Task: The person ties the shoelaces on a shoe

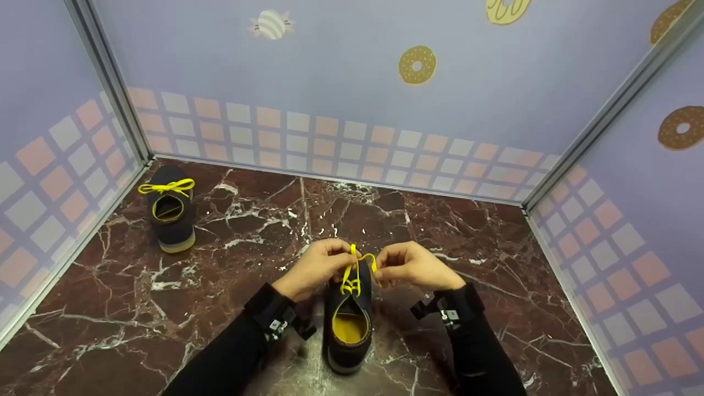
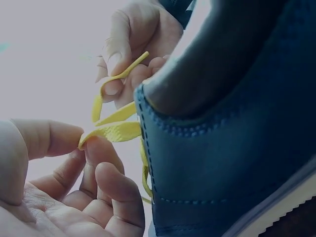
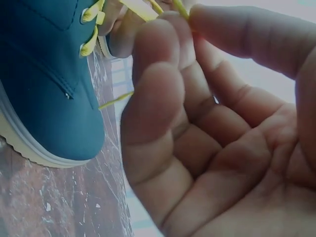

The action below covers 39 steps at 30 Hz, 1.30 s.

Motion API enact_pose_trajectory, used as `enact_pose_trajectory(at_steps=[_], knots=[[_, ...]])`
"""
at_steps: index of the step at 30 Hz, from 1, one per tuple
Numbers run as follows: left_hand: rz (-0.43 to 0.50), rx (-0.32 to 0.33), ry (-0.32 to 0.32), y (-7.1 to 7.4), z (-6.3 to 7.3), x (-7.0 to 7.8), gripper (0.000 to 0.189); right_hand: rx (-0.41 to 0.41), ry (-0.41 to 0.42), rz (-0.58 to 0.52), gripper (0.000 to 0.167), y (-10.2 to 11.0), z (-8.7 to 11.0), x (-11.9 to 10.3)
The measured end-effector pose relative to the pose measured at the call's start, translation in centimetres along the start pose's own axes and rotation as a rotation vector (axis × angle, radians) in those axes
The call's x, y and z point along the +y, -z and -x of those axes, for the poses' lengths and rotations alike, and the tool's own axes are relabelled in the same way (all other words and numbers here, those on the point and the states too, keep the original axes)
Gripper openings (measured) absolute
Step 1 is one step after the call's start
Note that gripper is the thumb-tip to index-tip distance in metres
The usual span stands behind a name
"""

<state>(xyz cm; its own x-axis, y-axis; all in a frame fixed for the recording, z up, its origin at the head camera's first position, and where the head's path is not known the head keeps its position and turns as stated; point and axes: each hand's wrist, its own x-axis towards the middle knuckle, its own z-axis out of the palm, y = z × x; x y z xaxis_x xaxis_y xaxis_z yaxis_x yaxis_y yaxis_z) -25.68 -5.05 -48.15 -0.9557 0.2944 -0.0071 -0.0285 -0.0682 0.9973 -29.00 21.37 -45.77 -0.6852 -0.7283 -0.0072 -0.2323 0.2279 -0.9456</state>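
Observation:
A dark shoe [image 1: 363, 302] with a yellow lining stands on the floor in the head view, its toe pointing away from me. Yellow shoelace [image 1: 351, 287] runs through its eyelets. At the shoe's left, my left hand [image 1: 319, 268] pinches one length of lace between thumb and forefinger, above the toe end. My right hand [image 1: 416, 267], on the other side, pinches a second length of lace [image 2: 132, 67], whose free tip sticks out past the fingers in the left wrist view. In the right wrist view, that hand's curled fingers hide part of the lace.
Another dark shoe [image 1: 177, 232] stands at the far left, its yellow lace tied in a bow [image 1: 165, 188]. Reddish-brown marbled floor [image 1: 247, 341] lies under both shoes. Purple printed panels [image 1: 341, 71] in metal frames enclose the back and sides.

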Motion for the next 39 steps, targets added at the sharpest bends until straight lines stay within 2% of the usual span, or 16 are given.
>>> enact_pose_trajectory(at_steps=[11, 19, 33, 39], knots=[[0.004, -0.002, -0.019, 0.2, 0.0, -0.1, 0.018, 0.076, 0.035, -0.061, 0.013, -1.1, -0.6, -0.2], [0.013, 0.004, 0.001, 0.2, -0.1, -0.1, 0.012, 0.099, 0.056, -0.089, 0.014, -2.0, -1.0, -0.1], [0.051, -0.007, 0.019, 0.3, -0.1, -0.3, 0.008, 0.117, 0.049, -0.071, 0.015, -2.7, -1.3, -0.3], [0.064, -0.004, 0.018, 0.3, -0.1, -0.3, 0.008, 0.139, 0.033, -0.022, 0.013, -2.6, -1.4, -0.1]])
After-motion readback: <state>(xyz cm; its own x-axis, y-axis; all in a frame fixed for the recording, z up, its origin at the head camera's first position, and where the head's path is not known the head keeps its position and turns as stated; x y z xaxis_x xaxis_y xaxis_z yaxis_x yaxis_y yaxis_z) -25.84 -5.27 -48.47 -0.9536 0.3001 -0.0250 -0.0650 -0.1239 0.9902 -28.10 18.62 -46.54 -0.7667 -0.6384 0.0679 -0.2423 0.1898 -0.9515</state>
